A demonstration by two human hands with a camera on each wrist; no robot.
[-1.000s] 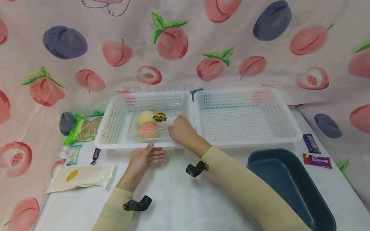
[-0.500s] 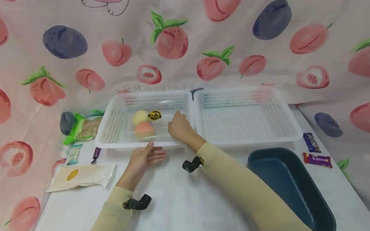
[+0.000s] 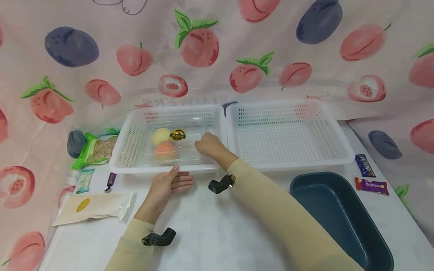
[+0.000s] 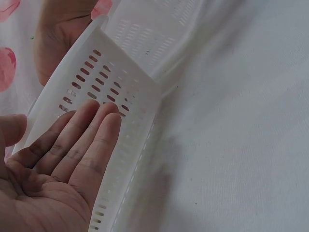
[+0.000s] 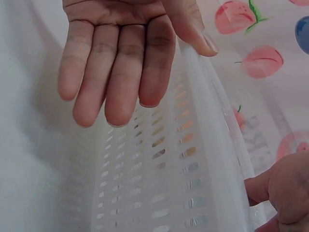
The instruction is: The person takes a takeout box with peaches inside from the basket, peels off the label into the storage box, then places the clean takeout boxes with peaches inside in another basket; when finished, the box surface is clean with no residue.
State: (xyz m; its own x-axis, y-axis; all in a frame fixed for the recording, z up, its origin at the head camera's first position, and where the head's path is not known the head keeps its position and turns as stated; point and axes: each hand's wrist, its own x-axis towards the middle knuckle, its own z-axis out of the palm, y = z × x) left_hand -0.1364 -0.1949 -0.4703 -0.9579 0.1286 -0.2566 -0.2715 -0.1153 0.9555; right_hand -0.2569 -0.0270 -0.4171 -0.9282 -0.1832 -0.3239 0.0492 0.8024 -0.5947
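Observation:
A clear plastic box [image 3: 192,153] lies in the left white basket [image 3: 129,171], holding a pale yellow ball [image 3: 162,136] and an orange-pink ball [image 3: 165,151], with a black-and-yellow sticker on its lid. At the box's right end my right hand [image 3: 211,146] is curled, holding that edge; its fingertips are hidden in the head view. My left hand [image 3: 169,185] lies outside the basket's front wall, fingers straight and palm turned up, thumb tip right at the rim. In the left wrist view the left hand's fingers [image 4: 96,145] overlap the perforated wall.
Another white basket [image 3: 339,154] stands alongside on the right. Nearer is a dark blue tray [image 3: 339,211], with two wrapped bars [image 3: 371,186] beyond it. On the left lie a green bag [image 3: 97,150], a pale packet [image 3: 97,207] and small wrapped sweets [image 3: 85,181].
The clear box with its two balls has shifted left inside the basket. My right hand has moved slightly left. The left hand keeps its place at the basket's front.

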